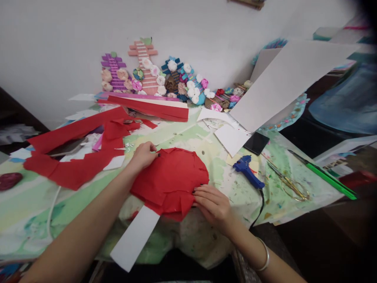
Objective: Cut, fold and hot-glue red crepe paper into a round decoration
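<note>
A roundish piece covered in red paper [176, 177] lies at the table's front edge, with folded, overlapping flaps along its rim. From its lower left a white strip [135, 237] sticks out like a handle, towards me. My left hand [145, 156] grips the upper left rim, its fingertips partly hidden from view. At the lower right rim, my right hand [213, 202] has its fingers together on the red paper, the thumb out of sight beneath. A blue glue gun [249, 171] lies to the right of the piece, beside gold-handled scissors [290, 184].
Red paper offcuts [79, 169] spread over the left. A green utility knife [326, 179] lies at the right edge. Behind the glue gun are a black phone [257, 143] and white card [232, 139]. Flower-decorated stick crafts [144, 67] lean on the wall.
</note>
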The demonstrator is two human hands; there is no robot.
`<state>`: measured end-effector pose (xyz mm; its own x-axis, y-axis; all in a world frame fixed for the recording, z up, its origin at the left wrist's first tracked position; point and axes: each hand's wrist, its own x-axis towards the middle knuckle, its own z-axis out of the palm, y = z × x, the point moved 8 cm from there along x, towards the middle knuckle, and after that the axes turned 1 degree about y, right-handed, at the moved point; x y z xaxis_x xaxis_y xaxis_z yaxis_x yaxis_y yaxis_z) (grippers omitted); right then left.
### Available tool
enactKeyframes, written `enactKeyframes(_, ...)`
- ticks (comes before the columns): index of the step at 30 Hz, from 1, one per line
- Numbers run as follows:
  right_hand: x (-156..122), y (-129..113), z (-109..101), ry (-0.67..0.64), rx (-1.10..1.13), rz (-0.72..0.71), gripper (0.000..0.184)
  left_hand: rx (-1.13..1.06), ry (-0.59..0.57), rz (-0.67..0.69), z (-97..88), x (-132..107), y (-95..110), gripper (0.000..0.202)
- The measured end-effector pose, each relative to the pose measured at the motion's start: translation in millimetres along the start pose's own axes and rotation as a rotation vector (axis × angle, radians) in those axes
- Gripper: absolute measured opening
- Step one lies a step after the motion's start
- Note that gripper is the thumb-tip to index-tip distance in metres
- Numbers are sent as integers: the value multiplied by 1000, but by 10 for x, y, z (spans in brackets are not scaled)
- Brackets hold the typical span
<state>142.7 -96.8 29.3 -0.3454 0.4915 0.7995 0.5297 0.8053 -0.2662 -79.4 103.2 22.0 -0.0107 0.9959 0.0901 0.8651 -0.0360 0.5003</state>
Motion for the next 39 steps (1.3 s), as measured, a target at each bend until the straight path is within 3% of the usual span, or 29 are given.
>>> enactKeyframes(4, 141, 82, 110, -45, 23, 65, 11, -33, 15, 71, -23, 161, 240, 10)
enactKeyframes(6, 224, 162, 187, -134, 73, 124, 10, -38, 72, 167, -103, 103, 402, 12)
enactKeyframes(8, 282, 255, 245, -235, 172, 198, 14, -62, 143, 351, -207, -137, 628, 18)
enactKeyframes(10, 298, 365, 260, -294, 308, 287, 18, -170, -3, 466, -142, -496, 801, 28)
enactKeyframes(12, 267, 498, 253, -309, 459, 396, 22, -190, -168, 482, -8, -903, 900, 35)
enactKeyframes(13, 237, 565, 251, -306, 531, 451, 23, -135, -193, 478, 48, -1093, 926, 40)
enactKeyframes(17, 117, 749, 250, -254, 701, 595, 37, 80, -176, 490, 265, -1652, 972, 58)
enactKeyframes(20, 120, 702, 244, -247, 745, 543, 51, 99, -126, 563, 383, -1855, 981, 62)
enactKeyframes(25, 208, 509, 205, -309, 624, 385, 54, 49, 69, 683, 325, -1888, 925, 5)
enactKeyframes(33, 248, 455, 240, -347, 432, 285, 21, -301, 65, 695, 159, -1667, 805, 6)
enactKeyframes(39, 214, 494, 264, -328, 352, 277, 20, -411, 78, 621, 174, -1609, 689, 10)
